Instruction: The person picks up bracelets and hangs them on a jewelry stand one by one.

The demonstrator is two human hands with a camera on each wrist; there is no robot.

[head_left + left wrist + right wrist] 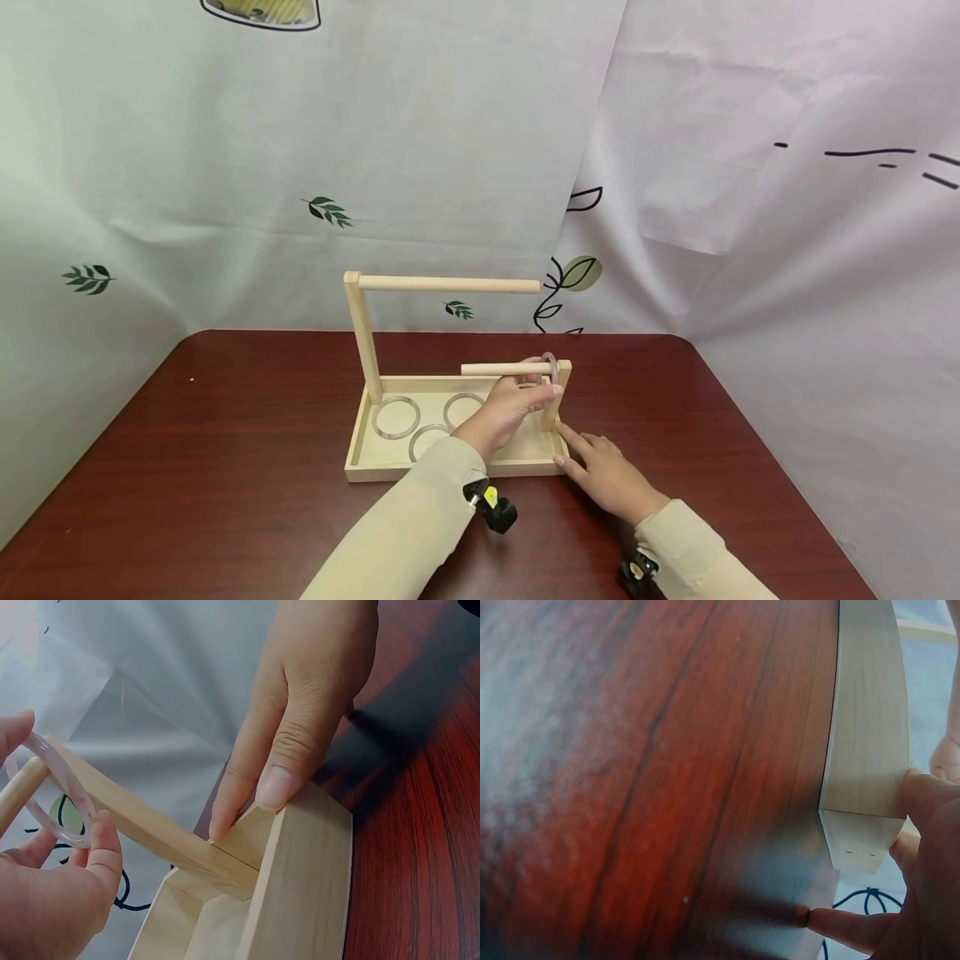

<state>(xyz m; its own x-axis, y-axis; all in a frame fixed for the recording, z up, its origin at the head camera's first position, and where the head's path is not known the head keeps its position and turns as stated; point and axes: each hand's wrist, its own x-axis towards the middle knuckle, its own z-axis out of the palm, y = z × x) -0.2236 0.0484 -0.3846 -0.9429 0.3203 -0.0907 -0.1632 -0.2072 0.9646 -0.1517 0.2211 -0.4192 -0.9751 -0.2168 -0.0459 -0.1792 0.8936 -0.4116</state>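
By the count of rings, the work looks at an early stage: one ring [66, 774] is around the lower bar [498, 368], close to its post [553, 408], but not yet let go. Left over are three loose rings [396, 398], flat in the tray [378, 474]: one towards its left edge, one by its far edge, one nearer its near edge and partly behind the left sleeve [408, 529]. The upper bar [450, 285] stands over the tray's far side. The left hand [506, 412] pinches the ring between thumb and fingers; the right hand [611, 479] holds nothing, its spread fingers touching the tray at its near right corner. The ring looks smooth, round and see-through, with a faint pinkish tint.
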